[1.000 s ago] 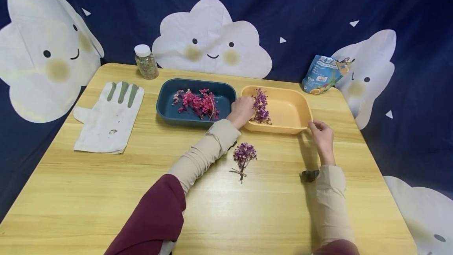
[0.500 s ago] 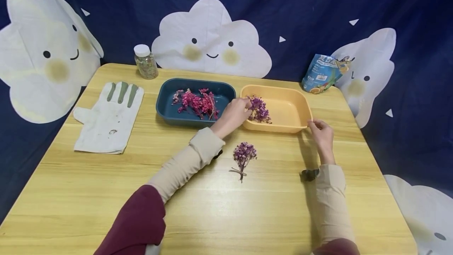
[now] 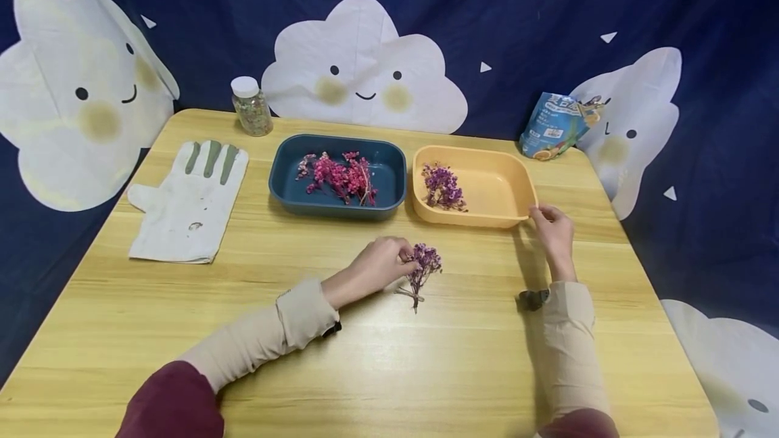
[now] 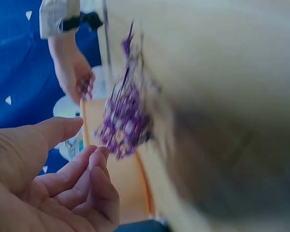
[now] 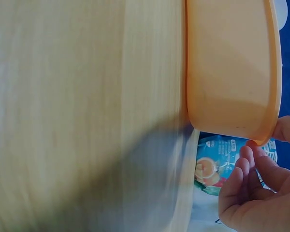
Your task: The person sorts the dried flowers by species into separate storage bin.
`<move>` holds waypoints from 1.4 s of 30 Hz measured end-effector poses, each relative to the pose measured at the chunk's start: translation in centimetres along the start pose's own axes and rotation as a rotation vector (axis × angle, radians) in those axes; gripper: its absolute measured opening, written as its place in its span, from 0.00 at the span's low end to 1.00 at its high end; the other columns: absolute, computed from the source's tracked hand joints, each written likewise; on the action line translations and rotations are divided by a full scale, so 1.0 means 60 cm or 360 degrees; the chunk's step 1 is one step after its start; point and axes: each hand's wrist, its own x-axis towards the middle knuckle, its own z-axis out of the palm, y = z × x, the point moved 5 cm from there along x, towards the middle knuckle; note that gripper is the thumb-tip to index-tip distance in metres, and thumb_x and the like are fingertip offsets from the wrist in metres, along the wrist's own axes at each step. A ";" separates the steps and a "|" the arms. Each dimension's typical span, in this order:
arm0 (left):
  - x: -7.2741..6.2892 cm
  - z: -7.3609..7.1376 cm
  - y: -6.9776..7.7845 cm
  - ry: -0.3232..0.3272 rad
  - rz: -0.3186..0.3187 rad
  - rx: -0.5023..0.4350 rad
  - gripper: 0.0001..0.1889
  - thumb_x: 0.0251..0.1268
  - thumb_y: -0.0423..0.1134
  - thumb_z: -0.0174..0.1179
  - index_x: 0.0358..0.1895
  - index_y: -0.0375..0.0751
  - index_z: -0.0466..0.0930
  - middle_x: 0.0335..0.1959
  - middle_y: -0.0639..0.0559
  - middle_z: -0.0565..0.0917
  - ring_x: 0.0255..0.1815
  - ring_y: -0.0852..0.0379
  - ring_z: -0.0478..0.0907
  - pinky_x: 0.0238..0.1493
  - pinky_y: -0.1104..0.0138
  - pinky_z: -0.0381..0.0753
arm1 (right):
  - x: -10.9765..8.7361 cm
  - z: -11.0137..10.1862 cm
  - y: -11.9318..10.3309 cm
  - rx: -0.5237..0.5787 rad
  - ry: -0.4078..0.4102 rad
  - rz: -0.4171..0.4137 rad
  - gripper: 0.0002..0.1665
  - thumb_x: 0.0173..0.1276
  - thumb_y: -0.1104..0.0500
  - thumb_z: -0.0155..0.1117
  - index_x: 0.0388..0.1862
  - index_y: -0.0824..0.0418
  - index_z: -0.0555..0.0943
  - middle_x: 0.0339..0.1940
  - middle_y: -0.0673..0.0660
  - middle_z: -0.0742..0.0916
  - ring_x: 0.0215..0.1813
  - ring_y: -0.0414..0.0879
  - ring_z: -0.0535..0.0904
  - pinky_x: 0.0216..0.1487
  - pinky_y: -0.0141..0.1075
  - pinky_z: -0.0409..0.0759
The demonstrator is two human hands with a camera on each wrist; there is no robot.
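A small bunch of dried purple flowers, tied near its stem ends, lies on the table. My left hand is at its left side; in the left wrist view its thumb and fingers stand apart, with the flower heads just beyond the fingertips. More purple dried flowers lie at the left end of the yellow plastic basin. My right hand pinches the basin's front right corner; the right wrist view has thumb and fingers on the rim.
A dark blue basin holding pink dried flowers stands left of the yellow one. Farther left lie a white glove and a lidded jar. A blue pouch stands at the back right, before a cloud-print curtain.
My left hand has left the purple flowers in the yellow basin, which now lie lower there, and has come toward me to the tied bunch. The right hand keeps its place at the corner.
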 end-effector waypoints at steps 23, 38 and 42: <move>-0.017 0.062 -0.006 -0.0245 -0.0061 0.0205 0.29 0.54 0.38 0.64 0.06 0.49 0.53 0.08 0.60 0.50 0.13 0.63 0.45 0.16 0.71 0.52 | -0.001 0.002 -0.001 0.0004 -0.0024 0.0028 0.31 0.70 0.44 0.53 0.61 0.67 0.74 0.49 0.53 0.77 0.45 0.38 0.70 0.43 0.27 0.70; -0.010 0.049 -0.009 -0.0091 0.0031 0.0089 0.17 0.53 0.34 0.61 0.13 0.47 0.64 0.16 0.58 0.65 0.19 0.63 0.60 0.24 0.71 0.66 | -0.003 0.001 -0.001 0.0003 -0.0022 0.0029 0.31 0.71 0.45 0.52 0.61 0.67 0.74 0.49 0.55 0.78 0.45 0.38 0.70 0.44 0.27 0.69; -0.006 0.036 -0.003 0.0006 0.0067 0.0007 0.06 0.56 0.37 0.62 0.25 0.41 0.76 0.25 0.54 0.77 0.27 0.61 0.72 0.34 0.69 0.76 | -0.003 0.002 -0.001 0.0011 -0.0030 0.0022 0.31 0.71 0.45 0.52 0.61 0.67 0.74 0.50 0.55 0.78 0.46 0.38 0.70 0.45 0.27 0.70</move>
